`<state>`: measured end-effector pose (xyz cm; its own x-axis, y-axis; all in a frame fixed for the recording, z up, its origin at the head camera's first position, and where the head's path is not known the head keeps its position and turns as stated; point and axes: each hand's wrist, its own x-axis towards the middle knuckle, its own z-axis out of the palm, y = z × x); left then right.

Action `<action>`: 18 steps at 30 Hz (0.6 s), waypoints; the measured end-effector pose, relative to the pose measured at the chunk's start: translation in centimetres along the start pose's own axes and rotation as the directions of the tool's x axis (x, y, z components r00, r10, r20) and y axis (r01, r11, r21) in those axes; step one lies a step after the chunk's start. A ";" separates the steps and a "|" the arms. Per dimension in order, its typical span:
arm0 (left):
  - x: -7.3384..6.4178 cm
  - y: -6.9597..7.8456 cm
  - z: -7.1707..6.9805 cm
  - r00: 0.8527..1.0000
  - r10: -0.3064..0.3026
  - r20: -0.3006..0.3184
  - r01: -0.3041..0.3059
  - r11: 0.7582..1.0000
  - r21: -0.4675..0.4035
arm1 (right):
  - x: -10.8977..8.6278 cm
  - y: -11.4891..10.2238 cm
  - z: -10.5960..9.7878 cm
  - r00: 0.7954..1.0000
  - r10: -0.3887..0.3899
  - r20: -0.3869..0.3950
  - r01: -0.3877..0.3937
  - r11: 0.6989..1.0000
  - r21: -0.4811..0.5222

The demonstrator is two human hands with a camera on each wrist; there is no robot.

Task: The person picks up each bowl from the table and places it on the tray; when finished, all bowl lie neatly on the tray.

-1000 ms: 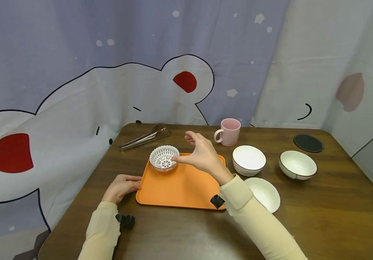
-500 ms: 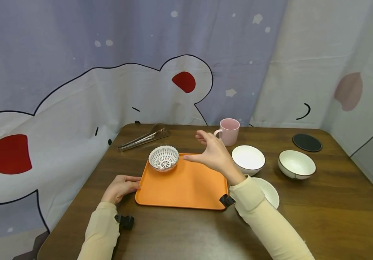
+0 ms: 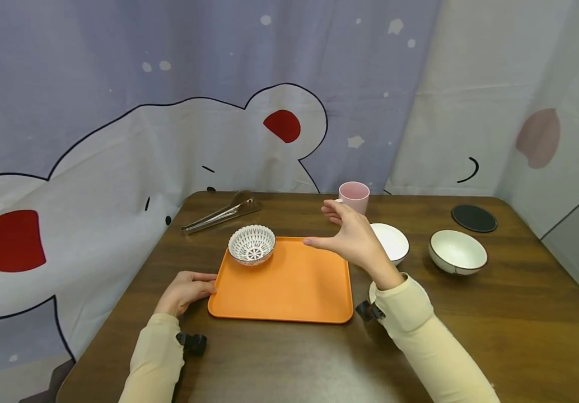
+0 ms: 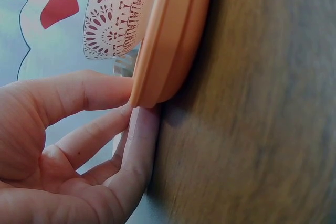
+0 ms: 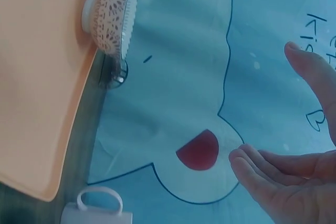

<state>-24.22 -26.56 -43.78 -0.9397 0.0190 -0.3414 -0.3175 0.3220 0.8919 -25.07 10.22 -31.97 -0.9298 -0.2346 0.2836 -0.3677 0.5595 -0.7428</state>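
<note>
An orange tray (image 3: 284, 291) lies on the table, with a patterned, scalloped bowl (image 3: 251, 246) standing upright on its far left corner. My left hand (image 3: 182, 293) holds the tray's left edge; in the left wrist view the rim (image 4: 170, 40) sits between thumb and fingers. Over the tray's right side, my right hand (image 3: 356, 238) hovers with thumb and fingers spread apart, holding nothing. It hides part of a pink mug (image 3: 355, 195) and of a white bowl (image 3: 392, 242). Another white dish behind the right sleeve is almost wholly hidden.
Metal tongs (image 3: 219, 217) lie at the table's back left. A dark-rimmed white bowl (image 3: 458, 252) and a black round mat (image 3: 474, 218) are on the right. Behind the wooden table (image 3: 279, 364) hangs a printed curtain (image 3: 194, 50).
My right hand has moved right, away from the patterned bowl, which stays on the tray. The left hand keeps its place at the tray's edge.
</note>
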 end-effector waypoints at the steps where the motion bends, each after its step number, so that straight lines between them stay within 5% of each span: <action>1: 0.0 0.0 0.0 1.000 0.000 0.000 0.000 1.000 0.001 | -0.1 0.1 -0.2 1.000 0.000 -0.003 0.000 1.000 0.004; 12: -0.1 0.0 0.1 1.000 0.002 -0.007 -0.001 1.000 0.012 | -1.6 1.5 -3.1 0.999 0.009 -0.041 -0.012 0.997 -0.079; 18: -0.3 0.1 0.2 1.000 0.005 -0.015 -0.005 1.000 0.024 | -2.3 3.1 -4.5 0.997 0.050 -0.051 -0.052 0.998 -0.042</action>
<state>-23.95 -26.39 -43.66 -0.9432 0.0065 -0.3323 -0.3098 0.3444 0.8862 -24.12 16.09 -32.16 -0.9467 -0.1656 0.2762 -0.3187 0.6036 -0.7308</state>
